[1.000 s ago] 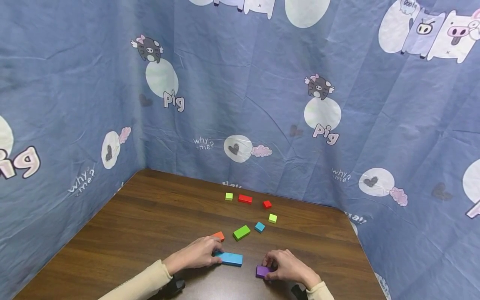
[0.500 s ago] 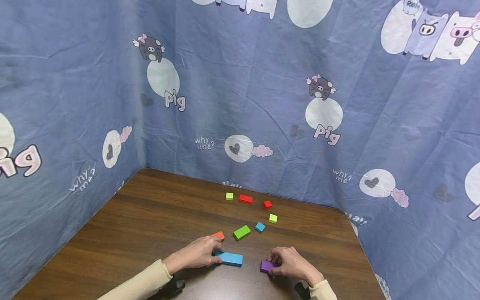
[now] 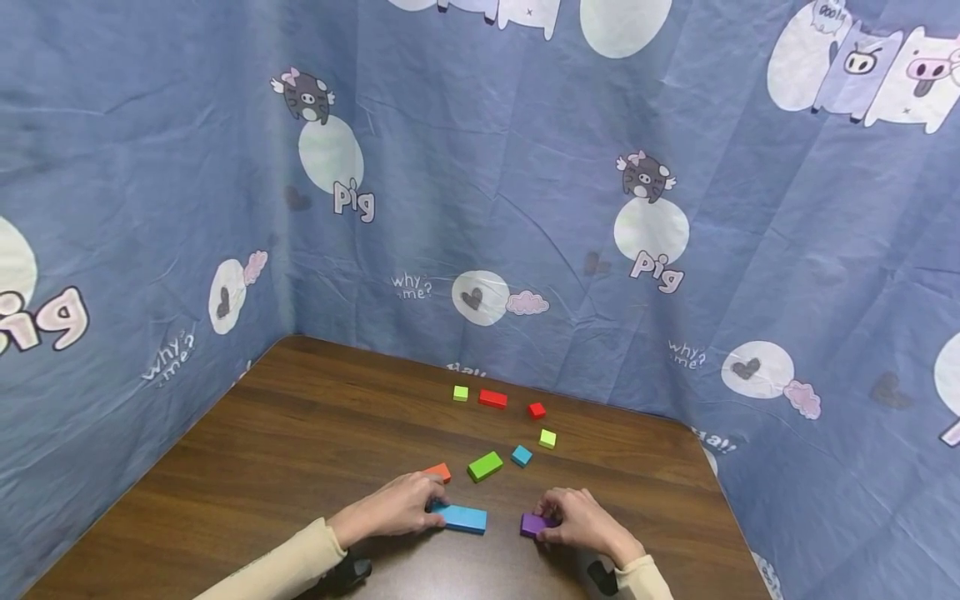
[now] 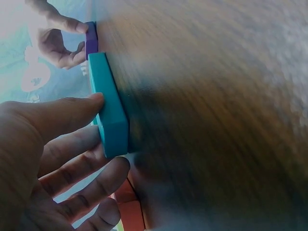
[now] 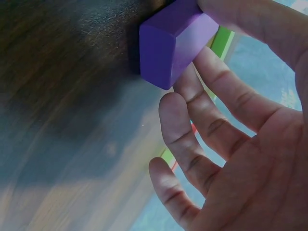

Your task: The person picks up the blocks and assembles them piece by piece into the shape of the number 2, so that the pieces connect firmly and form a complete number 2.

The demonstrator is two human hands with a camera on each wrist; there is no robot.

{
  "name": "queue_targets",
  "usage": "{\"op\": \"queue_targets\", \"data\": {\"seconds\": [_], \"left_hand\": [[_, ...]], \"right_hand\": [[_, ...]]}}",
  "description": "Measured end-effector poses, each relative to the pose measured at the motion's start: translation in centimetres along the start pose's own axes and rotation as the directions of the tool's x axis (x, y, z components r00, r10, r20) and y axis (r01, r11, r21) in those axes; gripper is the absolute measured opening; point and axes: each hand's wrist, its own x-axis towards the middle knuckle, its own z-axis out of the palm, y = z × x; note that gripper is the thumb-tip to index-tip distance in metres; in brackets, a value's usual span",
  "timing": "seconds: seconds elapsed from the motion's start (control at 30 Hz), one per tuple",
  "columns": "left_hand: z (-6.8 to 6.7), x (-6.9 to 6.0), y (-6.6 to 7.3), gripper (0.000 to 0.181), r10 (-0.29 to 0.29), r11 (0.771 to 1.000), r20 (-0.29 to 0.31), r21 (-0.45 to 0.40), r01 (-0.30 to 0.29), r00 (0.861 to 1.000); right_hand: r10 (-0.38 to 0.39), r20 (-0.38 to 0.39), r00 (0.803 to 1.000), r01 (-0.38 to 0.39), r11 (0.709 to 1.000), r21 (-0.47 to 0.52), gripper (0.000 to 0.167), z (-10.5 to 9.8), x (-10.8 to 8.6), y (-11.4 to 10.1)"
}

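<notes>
My left hand point(image 3: 401, 505) pinches the left end of a long blue block point(image 3: 465, 519) lying flat on the table; in the left wrist view the thumb is on one side of that blue block point(image 4: 108, 106) and fingers on the other. To its right, my right hand point(image 3: 581, 522) pinches a purple block point(image 3: 530, 524) between thumb and fingers. The purple block point(image 5: 159, 53) sits at the tabletop in the right wrist view, its other fingers spread below. A gap separates the two blocks. An orange block point(image 3: 441, 472) lies just behind my left hand, partly hidden.
Beyond the hands lie a green block point(image 3: 485, 467), a small blue cube point(image 3: 522, 456), two yellow-green cubes point(image 3: 547, 438), a red block point(image 3: 492, 399) and a red cube point(image 3: 536, 411). The wooden table point(image 3: 315, 417) meets a blue printed curtain point(image 3: 480, 167) at the back and sides.
My right hand has slid the purple block a little away from me and slightly right, level with the long blue block. My left hand stays on the blue block.
</notes>
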Motion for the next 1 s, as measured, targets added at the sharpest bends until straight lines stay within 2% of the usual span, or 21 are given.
{"op": "queue_targets", "data": {"seconds": [0.67,1.0], "left_hand": [[0.0,-0.1,-0.1,0.023,0.003,1.0,0.005,-0.019,-0.003,1.0],[-0.2,-0.2,0.1,0.022,0.007,1.0,0.005,-0.023,-0.007,1.0]], "right_hand": [[-0.067,-0.034,0.997,0.066,0.998,-0.015,0.027,1.0,1.5,-1.3],[-0.03,0.013,0.999,0.029,1.0,0.004,0.028,1.3,2.2,-2.1]]}}
